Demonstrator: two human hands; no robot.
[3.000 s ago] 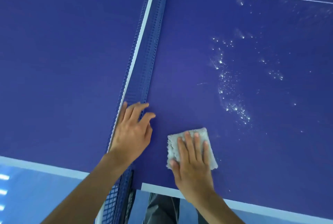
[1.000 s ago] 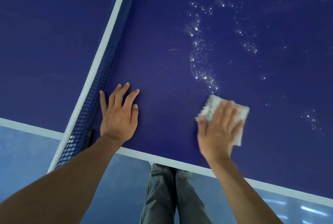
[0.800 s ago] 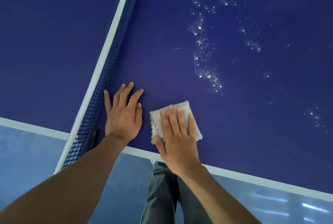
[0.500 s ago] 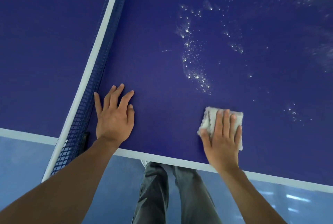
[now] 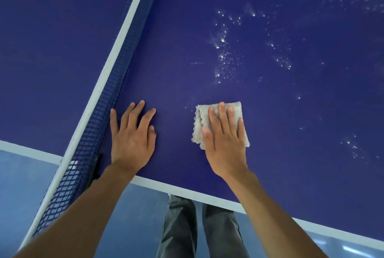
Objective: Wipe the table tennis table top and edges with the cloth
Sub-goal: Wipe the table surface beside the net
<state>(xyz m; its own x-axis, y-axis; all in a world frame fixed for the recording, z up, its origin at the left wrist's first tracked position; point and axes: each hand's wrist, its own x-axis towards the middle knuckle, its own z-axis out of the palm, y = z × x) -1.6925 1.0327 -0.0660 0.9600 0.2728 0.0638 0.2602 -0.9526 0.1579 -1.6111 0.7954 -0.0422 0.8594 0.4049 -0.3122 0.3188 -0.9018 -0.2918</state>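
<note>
The dark blue table tennis table top (image 5: 270,112) fills most of the view, with a white line along its near edge (image 5: 187,192). My right hand (image 5: 225,141) presses flat with straight fingers on a folded grey cloth (image 5: 200,121) near that edge. My left hand (image 5: 132,133) rests flat on the table beside the net, fingers spread. Water droplets (image 5: 225,60) speckle the surface beyond the cloth.
The blue net (image 5: 99,118) with its white top band runs diagonally at the left, clamped at the table edge (image 5: 94,166). More droplets (image 5: 353,147) lie at the right. My grey trousers (image 5: 199,228) and a blue floor (image 5: 22,183) show below the edge.
My right hand has slid the cloth leftwards from half a second ago, after sweeping back and forth along the near edge. The left hand stays planted beside the net.
</note>
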